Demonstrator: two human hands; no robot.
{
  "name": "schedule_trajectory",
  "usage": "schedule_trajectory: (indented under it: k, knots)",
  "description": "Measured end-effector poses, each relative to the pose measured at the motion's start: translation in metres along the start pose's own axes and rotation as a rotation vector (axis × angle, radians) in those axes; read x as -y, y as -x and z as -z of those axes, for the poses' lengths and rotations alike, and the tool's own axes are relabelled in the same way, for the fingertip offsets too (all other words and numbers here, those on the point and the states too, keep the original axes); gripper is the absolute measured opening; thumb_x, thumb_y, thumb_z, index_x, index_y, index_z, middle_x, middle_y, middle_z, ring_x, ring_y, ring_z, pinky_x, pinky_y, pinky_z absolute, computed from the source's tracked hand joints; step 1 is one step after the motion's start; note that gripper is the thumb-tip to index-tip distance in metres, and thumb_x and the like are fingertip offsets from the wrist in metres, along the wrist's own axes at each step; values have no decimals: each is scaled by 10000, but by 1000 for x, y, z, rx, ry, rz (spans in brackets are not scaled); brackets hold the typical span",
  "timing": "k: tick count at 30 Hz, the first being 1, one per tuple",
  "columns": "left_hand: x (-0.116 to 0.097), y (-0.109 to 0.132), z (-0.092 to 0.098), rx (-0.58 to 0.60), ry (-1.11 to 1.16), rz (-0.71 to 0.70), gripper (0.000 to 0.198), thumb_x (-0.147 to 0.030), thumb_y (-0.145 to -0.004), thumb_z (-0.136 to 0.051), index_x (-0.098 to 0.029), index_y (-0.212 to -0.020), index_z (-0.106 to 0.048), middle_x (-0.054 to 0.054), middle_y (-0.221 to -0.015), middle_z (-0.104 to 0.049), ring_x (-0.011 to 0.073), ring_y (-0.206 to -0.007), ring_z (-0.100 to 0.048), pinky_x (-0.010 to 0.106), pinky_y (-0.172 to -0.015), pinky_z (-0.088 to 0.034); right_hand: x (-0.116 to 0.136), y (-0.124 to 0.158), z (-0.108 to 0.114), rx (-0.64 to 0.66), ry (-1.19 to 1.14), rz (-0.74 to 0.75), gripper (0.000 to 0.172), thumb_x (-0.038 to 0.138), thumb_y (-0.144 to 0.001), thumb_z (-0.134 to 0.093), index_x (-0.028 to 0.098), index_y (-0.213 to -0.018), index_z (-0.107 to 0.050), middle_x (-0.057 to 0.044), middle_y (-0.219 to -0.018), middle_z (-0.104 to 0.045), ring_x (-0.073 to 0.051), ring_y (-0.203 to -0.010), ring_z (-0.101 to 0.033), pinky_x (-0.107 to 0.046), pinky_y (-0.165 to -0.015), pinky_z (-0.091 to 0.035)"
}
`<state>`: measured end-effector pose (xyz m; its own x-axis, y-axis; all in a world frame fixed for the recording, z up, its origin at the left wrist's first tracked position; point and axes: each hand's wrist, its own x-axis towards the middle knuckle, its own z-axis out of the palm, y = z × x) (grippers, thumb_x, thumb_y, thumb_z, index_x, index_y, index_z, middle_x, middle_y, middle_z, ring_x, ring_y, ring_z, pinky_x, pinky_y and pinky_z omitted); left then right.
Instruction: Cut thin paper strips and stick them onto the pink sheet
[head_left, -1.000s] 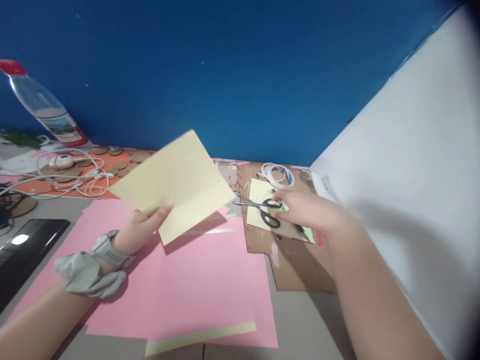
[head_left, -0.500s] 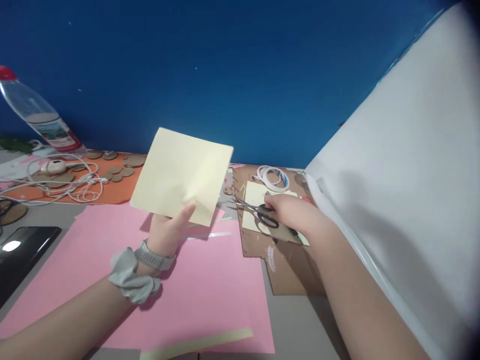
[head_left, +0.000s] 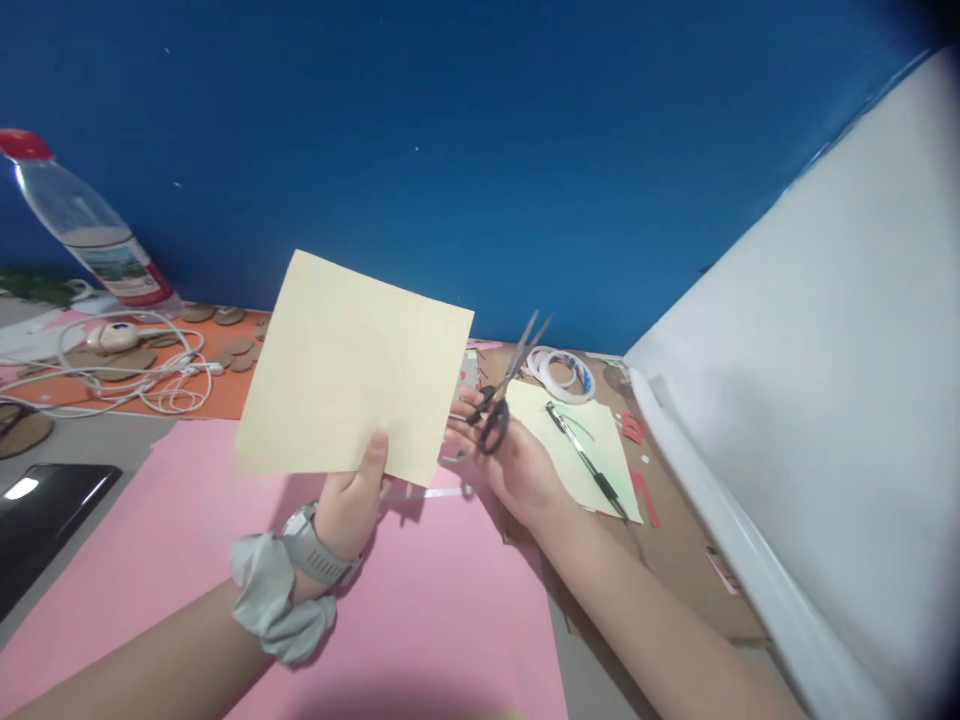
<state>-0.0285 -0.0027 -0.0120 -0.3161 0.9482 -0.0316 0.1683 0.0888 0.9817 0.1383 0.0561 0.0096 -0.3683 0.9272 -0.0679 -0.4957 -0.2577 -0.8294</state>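
Observation:
My left hand [head_left: 351, 505] pinches the lower edge of a pale yellow sheet of paper [head_left: 352, 372] and holds it upright over a big pink sheet [head_left: 420, 610]. A grey watch and a grey scrunchie sit on that wrist. Just right of the yellow sheet, my right hand [head_left: 510, 462] grips black-handled scissors [head_left: 504, 394], lifted off the table with the blades pointing up and slightly apart. Behind that hand a second yellowish sheet [head_left: 577, 450] lies on brown cardboard [head_left: 675, 540] with a pen [head_left: 585, 458] across it.
Rolls of tape [head_left: 559, 372] lie at the cardboard's far end. A plastic bottle with a red cap [head_left: 82, 225], white cables [head_left: 127, 370] and cardboard discs on an orange sheet are at the left. A dark device [head_left: 37, 520] lies near left. A white panel [head_left: 825, 400] rises at right.
My right hand picked the scissors up from the yellowish sheet and brought them left towards the held paper. My left hand turned the yellow sheet more upright and raised it.

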Motion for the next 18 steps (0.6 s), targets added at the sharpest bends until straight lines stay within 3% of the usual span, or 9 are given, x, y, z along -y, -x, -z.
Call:
schedule_trajectory:
  k: [3, 7, 10, 13, 15, 18]
  knots:
    - [-3, 0, 3, -32, -81, 84, 517, -632, -823, -433, -239, -488, -469, 1, -478, -564, 167, -501, -559, 325, -605, -500, -7, 4, -2, 46, -44, -68, 308, 318, -815, -548, 229, -1110, -558, -67, -1081, -636, -208, -967, -614, -376, -881, -479]
    - [-5, -2, 3, 22, -180, -69, 492, -553, -839, -465, -253, -451, -506, 15, -569, -643, 213, -730, -649, 381, -917, -459, -11, 8, 0, 102, 7, -65, 367, 302, -803, -603, 244, -1161, -543, -34, -1039, -613, -160, -882, -602, -324, -857, -476]
    - [-3, -2, 1, -2, -177, -161, 343, -504, -822, -534, -257, -599, -620, 26, -711, -695, 243, -983, -632, 408, -1077, -342, -16, 9, 2, 94, 68, -55, 374, 357, -793, -650, 244, -1135, -550, -11, -910, -600, -136, -766, -583, -289, -777, -489]
    - [0, 0, -1, 10, -157, -191, 246, -491, -797, -582, -275, -864, -678, 41, -885, -711, 259, -1158, -550, 440, -1108, -303, -18, 11, 1, 45, 223, -24, 320, 423, -765, -673, 232, -998, -565, -8, -796, -597, -159, -698, -573, -303, -694, -490]
    - [1, 2, -1, 71, -185, -212, 255, -478, -794, -590, -302, -959, -672, 42, -928, -706, 266, -1170, -541, 456, -1101, -304, -16, 13, -1, 5, 339, 14, 267, 404, -751, -691, 218, -895, -566, 0, -745, -582, -157, -659, -553, -298, -656, -477]
    - [-2, 3, 0, 138, -246, -207, 229, -480, -810, -563, -314, -911, -685, 37, -879, -703, 269, -1078, -589, 467, -1071, -324, -14, 14, -3, -60, 425, 54, 243, 371, -738, -710, 210, -828, -552, 27, -684, -529, -123, -576, -484, -261, -577, -434]
